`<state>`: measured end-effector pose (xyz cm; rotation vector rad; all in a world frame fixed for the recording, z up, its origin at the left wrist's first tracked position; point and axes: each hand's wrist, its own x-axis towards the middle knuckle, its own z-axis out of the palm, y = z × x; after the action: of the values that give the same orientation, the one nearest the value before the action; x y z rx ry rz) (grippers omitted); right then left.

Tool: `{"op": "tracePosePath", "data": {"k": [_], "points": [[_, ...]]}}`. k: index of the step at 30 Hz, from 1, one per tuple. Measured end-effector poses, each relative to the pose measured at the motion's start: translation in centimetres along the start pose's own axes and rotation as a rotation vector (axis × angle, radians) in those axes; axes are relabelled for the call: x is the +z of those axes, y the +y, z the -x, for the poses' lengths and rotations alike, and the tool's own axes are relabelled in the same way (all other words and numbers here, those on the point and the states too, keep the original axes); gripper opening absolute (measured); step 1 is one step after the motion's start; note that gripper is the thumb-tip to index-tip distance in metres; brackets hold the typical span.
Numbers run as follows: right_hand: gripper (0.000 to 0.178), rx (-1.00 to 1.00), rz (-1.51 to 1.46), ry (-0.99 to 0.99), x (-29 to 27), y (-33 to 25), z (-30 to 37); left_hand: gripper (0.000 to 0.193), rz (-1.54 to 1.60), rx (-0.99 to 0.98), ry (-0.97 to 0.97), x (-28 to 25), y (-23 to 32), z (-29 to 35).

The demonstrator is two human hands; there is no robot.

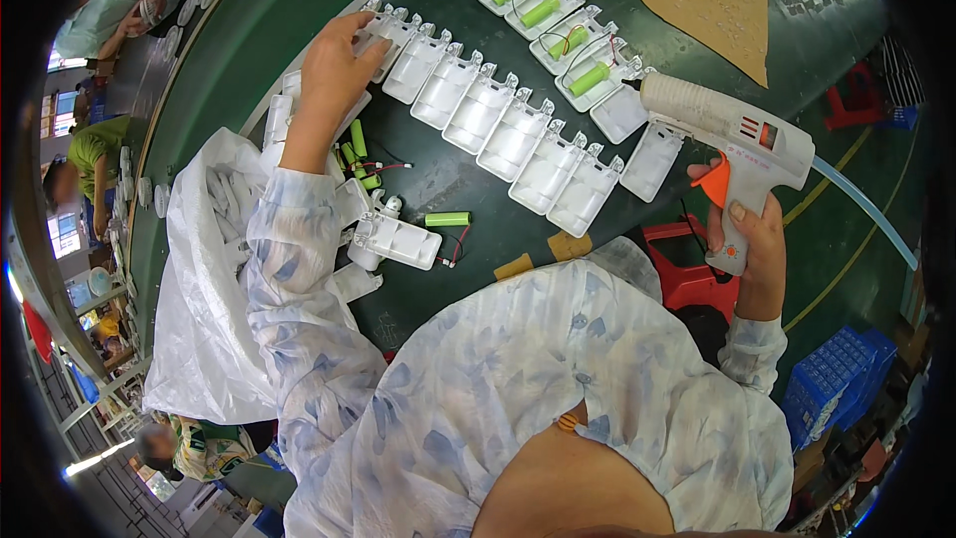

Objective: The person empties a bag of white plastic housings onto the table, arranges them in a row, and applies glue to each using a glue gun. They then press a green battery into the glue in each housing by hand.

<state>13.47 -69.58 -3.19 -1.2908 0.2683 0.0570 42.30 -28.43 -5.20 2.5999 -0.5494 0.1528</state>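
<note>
My right hand [749, 234] is wrapped round the handle of a white hot glue gun [767, 144] with an orange trigger. A light blue glue stick [866, 204] runs out of its back, and its nozzle points left toward the casings. At the far left end of a slanting row of open white plastic casings [480, 112], my left hand [339, 65] has its fingers and thumb about the end casing [390, 32]. Farther back, a second row of casings holds green battery cells [541, 10] with thin red and black wires. The casings in the nearer row show no cells.
Loose green cells [358, 154] and more white casings [398, 239] lie by my left forearm, beside a white plastic sack [214, 269]. Brown cardboard [722, 5] rests on the dark green table. A red stool [687, 269] and blue crates [836, 379] stand right. Other people work at left.
</note>
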Motion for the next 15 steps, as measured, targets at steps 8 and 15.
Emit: {"op": "tracePosePath", "data": {"k": [8,15], "points": [[0.061,0.004,0.003,0.034,0.2,0.0,0.7,0.043,0.054,-0.038,-0.058,0.8,1.0,0.1],[0.065,-0.031,-0.036,0.017,0.2,-0.1,0.6,0.033,-0.008,0.287,0.099,-0.8,2.5,1.2]]}}
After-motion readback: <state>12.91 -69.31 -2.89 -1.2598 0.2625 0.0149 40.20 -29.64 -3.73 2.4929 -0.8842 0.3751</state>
